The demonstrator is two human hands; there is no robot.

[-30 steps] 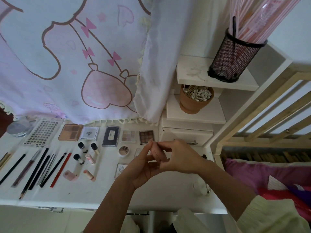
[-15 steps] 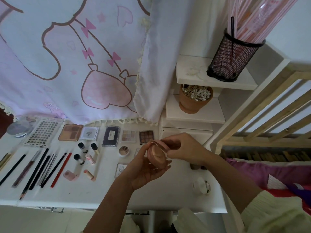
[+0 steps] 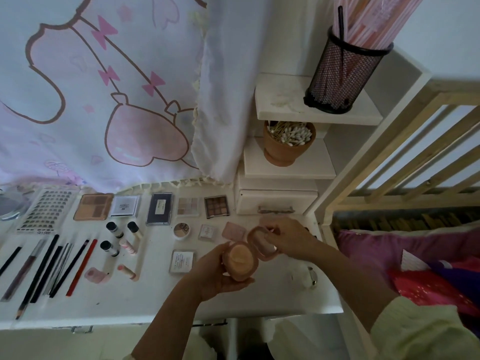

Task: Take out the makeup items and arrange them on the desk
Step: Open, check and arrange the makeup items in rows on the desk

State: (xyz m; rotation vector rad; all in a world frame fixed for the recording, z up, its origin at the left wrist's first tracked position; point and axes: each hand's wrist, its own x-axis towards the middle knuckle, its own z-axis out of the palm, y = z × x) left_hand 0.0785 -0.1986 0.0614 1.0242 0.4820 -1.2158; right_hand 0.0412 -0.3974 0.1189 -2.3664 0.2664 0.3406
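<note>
White counter (image 3: 155, 294) under a pink-print curtain (image 3: 117, 87). Far L: pencils (image 3: 52, 266) laid side by side, then small bottles (image 3: 114, 229), w/ palettes (image 3: 93, 210) lined up along the back. Centre-R: L hand (image 3: 215, 271) cups the base of a round peach compact (image 3: 240, 261), fingers curled round it, puff showing. Compact is open, held just above the counter's R part. R hand (image 3: 291, 237) pinches the hinged lid (image 3: 262, 242) at its rim. Shelves at R: clay pot (image 3: 288, 152) of cotton buds, black mesh cup (image 3: 342, 71) of pink sticks above it. Wooden bed rail (image 3: 415, 141) far R.
</note>
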